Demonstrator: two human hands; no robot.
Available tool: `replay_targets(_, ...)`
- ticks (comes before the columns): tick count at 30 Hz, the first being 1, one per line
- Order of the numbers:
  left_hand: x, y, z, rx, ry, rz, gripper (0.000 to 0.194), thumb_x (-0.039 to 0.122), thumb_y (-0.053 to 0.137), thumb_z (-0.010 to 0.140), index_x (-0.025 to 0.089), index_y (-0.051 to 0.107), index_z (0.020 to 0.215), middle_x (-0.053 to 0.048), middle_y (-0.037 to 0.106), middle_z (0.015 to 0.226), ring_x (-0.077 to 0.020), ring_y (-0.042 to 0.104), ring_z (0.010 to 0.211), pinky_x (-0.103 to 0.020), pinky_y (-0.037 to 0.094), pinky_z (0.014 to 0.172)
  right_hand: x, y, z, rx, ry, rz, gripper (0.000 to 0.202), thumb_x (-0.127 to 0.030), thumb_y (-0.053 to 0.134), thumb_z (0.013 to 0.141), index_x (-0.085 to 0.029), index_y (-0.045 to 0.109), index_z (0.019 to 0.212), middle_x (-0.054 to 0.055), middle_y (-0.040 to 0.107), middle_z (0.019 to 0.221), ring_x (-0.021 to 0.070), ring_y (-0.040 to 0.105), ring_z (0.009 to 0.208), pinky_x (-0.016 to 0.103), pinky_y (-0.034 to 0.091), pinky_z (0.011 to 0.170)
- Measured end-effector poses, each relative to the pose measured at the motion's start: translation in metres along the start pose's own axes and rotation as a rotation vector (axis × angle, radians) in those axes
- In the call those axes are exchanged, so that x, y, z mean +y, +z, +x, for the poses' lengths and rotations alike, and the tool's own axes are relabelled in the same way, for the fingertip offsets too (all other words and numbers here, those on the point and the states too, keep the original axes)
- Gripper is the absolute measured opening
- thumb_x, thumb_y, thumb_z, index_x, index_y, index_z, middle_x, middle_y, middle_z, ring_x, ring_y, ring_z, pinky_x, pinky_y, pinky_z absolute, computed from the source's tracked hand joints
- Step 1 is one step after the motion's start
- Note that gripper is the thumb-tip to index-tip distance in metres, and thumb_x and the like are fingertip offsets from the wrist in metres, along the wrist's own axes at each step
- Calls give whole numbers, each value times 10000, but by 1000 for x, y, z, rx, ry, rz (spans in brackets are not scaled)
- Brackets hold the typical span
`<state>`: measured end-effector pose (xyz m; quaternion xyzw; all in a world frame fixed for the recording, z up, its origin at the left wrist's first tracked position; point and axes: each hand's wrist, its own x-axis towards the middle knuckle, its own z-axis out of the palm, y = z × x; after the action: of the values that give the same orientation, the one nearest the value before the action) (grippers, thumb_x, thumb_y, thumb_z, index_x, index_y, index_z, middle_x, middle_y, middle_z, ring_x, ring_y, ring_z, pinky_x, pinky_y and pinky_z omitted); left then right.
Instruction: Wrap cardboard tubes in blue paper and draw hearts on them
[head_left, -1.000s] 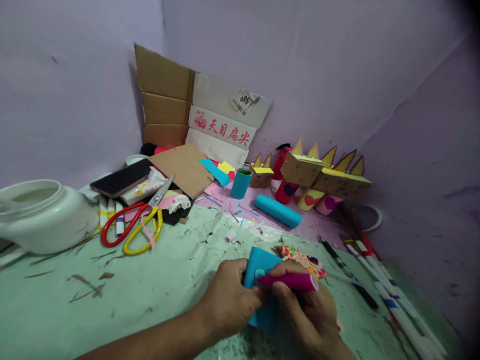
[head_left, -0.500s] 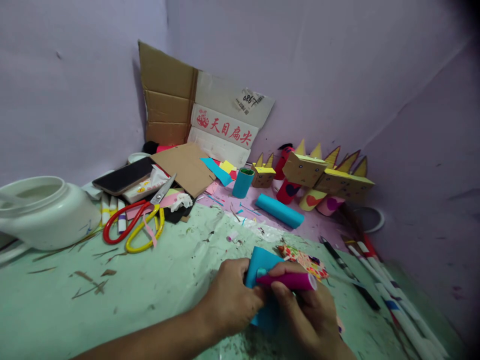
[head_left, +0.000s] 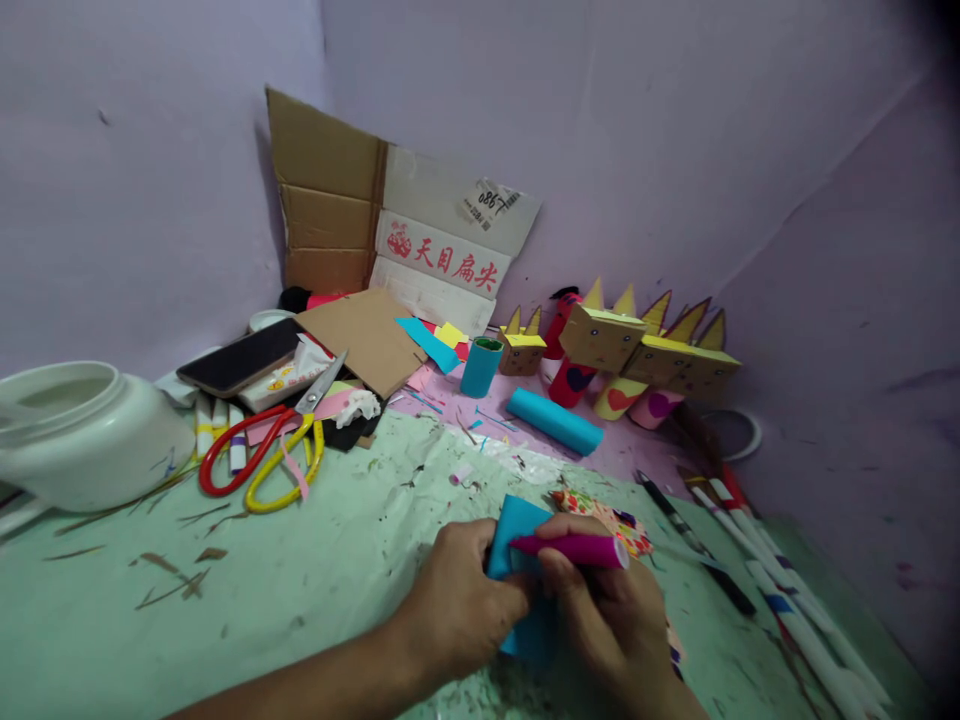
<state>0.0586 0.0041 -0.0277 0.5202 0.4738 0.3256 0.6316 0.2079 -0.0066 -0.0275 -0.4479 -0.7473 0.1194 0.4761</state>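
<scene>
My left hand (head_left: 469, 590) is closed on a folded piece of blue paper (head_left: 517, 520) low in the middle of the view. In my right hand (head_left: 611, 610) is a magenta marker (head_left: 585, 550), its tip against the paper's upper part. The marker points left, and its tip is too small to make out clearly. Beyond the hands a blue roll (head_left: 555, 422) lies on its side. A blue tube (head_left: 481, 368) with a green inside stands upright behind it.
Red-and-yellow scissors (head_left: 306, 410), a phone (head_left: 240, 358) and a white teapot (head_left: 97, 440) are at the left. Cardboard-headed figures (head_left: 607, 340) stand at the back right. Several white markers (head_left: 810, 610) and a black pen (head_left: 697, 545) lie at the right.
The view has shifted slightly. The marker tip has moved a little up and left relative to the blue paper. Both hands keep their hold.
</scene>
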Motion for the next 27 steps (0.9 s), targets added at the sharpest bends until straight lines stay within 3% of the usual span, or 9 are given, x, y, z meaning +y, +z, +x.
replay_targets(10,3,-2,-2,16,3,54,138,298,601,672,163,575,683,19,498,607,-122,412,569,-224,345,497,6,6,-6,17,121,81,92,-213,537,905,-238,608,958,-3,650,801,131,624,607,258,507,601)
replay_targets(20,-2,-4,2,-11,43,-1,139,306,582,696,170,551,702,13,508,631,-130,431,581,-244,375,536,-2,3,5,96,51,39,106,-172,538,889,-239,613,923,-12,676,795,127,640,696,207,506,615)
replay_targets(27,-2,-5,2,0,43,-8,167,328,610,710,164,581,733,-4,555,654,-144,469,597,-250,393,553,-1,4,5,81,39,56,86,-176,542,884,-216,616,900,2,675,791,132,642,685,221,511,614)
